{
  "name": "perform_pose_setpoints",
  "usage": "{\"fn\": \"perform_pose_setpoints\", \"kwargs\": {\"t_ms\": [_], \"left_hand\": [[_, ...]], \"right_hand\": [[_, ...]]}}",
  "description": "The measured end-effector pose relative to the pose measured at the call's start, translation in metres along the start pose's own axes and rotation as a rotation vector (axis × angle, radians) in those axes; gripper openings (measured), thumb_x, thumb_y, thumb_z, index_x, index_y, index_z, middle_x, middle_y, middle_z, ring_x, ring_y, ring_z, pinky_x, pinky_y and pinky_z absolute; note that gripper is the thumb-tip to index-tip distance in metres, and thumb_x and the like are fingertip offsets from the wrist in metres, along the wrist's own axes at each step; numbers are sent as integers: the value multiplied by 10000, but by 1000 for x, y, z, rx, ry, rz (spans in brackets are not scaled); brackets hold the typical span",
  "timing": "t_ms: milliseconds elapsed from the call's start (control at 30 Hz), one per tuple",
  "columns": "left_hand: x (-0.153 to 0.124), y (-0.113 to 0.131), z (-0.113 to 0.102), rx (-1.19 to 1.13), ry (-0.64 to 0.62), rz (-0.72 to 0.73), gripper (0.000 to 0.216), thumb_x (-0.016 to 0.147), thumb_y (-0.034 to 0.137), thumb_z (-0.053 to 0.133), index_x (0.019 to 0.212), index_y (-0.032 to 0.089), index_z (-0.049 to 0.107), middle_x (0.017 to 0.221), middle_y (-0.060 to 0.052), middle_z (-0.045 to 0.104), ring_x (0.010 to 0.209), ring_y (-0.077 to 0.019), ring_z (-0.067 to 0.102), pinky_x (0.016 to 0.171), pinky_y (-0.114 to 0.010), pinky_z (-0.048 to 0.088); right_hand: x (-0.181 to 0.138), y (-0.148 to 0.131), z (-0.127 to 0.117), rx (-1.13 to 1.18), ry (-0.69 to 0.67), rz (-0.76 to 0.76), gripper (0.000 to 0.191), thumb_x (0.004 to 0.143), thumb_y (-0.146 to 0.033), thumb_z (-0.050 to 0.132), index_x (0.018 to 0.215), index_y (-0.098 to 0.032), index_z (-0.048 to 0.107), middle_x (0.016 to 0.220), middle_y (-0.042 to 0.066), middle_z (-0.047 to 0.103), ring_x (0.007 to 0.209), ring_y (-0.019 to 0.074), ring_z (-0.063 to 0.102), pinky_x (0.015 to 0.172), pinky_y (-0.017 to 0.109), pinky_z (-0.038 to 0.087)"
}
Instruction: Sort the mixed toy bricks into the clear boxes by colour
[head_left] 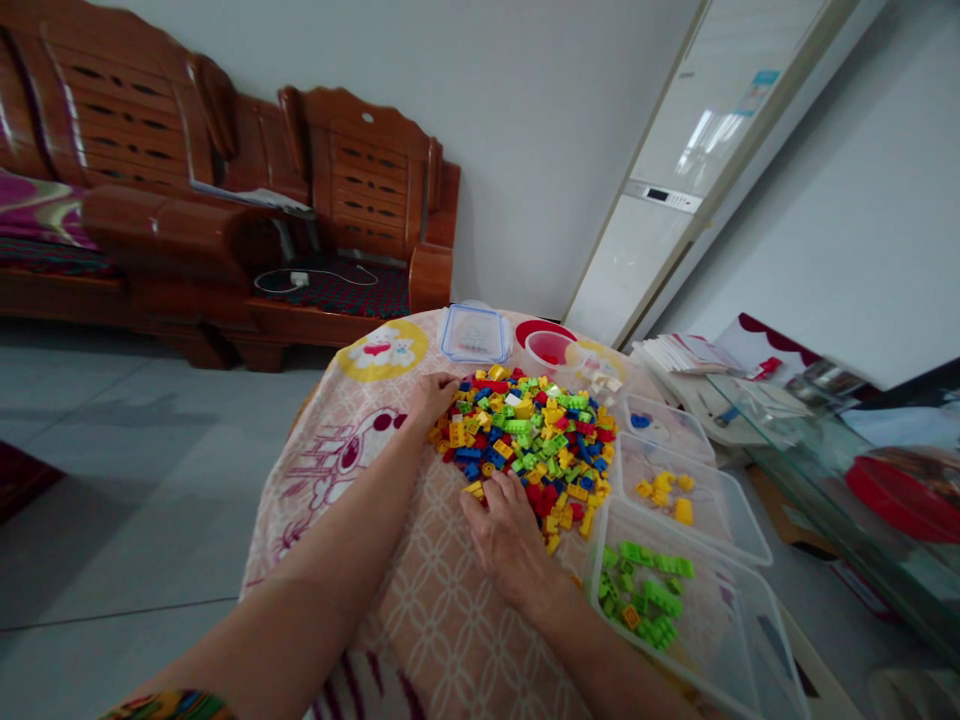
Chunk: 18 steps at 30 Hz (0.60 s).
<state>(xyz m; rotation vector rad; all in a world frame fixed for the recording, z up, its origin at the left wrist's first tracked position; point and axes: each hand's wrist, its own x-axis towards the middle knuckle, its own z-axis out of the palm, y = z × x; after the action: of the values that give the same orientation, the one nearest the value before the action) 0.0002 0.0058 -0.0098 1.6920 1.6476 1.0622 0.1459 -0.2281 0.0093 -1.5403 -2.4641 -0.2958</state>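
A heap of mixed toy building bricks (pixel 536 425) in red, yellow, blue, green and white covers the middle of a round table. At the heap's far left edge rests my left hand (pixel 435 397), its fingers bent toward the bricks and their tips largely hidden. My right hand (pixel 510 535) lies at the near edge, with the fingers curled down. Between its thumb and forefinger shows a yellow toy brick (pixel 474 489). To the right, a clear plastic tub holds mostly green bricks (pixel 652 595); a second one has several yellow bricks (pixel 664 485).
A patterned cloth (pixel 442 600) covers the table. Behind the heap stand a blue-rimmed lidded box (pixel 474 335) and a clear round bowl (pixel 551 352). Another clear tray (pixel 686 435) has a blue piece. Close on the right is a glass-topped table (pixel 795 470); wooden seats (pixel 367 190) line the wall.
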Motion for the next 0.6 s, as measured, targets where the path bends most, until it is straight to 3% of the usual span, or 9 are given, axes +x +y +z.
{"fn": "perform_pose_setpoints", "kwargs": {"t_ms": [167, 333, 467, 600], "left_hand": [[-3, 3, -2, 8, -4, -4, 308, 826, 312, 548, 985, 181, 777, 924, -49, 776, 813, -181, 673, 689, -234, 475], [-4, 6, -4, -8, -8, 0, 297, 831, 304, 546, 977, 189, 777, 931, -43, 778, 830, -179, 678, 713, -233, 480], [-5, 9, -5, 2, -17, 1, 301, 835, 287, 546, 985, 163, 776, 928, -57, 775, 837, -179, 676, 715, -234, 472], [-6, 11, -6, 20, -22, -14, 311, 841, 296, 549, 1006, 155, 772, 924, -62, 772, 818, -178, 673, 692, -235, 460]], "right_hand": [[2, -6, 3, -10, -1, 21, 196, 911, -170, 530, 1079, -167, 631, 1162, 147, 611, 1231, 277, 475, 1115, 477, 348], [7, -11, 14, -50, 47, 1, 344, 928, -155, 498, 1266, -173, 557, 1333, 182, 525, 1255, 282, 457, 1084, 489, 376], [11, -10, 19, -75, 73, 10, 220, 925, -98, 468, 1050, -187, 627, 1114, 111, 596, 1077, 230, 533, 1106, 447, 352], [13, -8, 17, -61, 100, 1, 175, 910, -82, 482, 919, -188, 621, 906, 58, 574, 903, 204, 525, 1110, 433, 335]]}}
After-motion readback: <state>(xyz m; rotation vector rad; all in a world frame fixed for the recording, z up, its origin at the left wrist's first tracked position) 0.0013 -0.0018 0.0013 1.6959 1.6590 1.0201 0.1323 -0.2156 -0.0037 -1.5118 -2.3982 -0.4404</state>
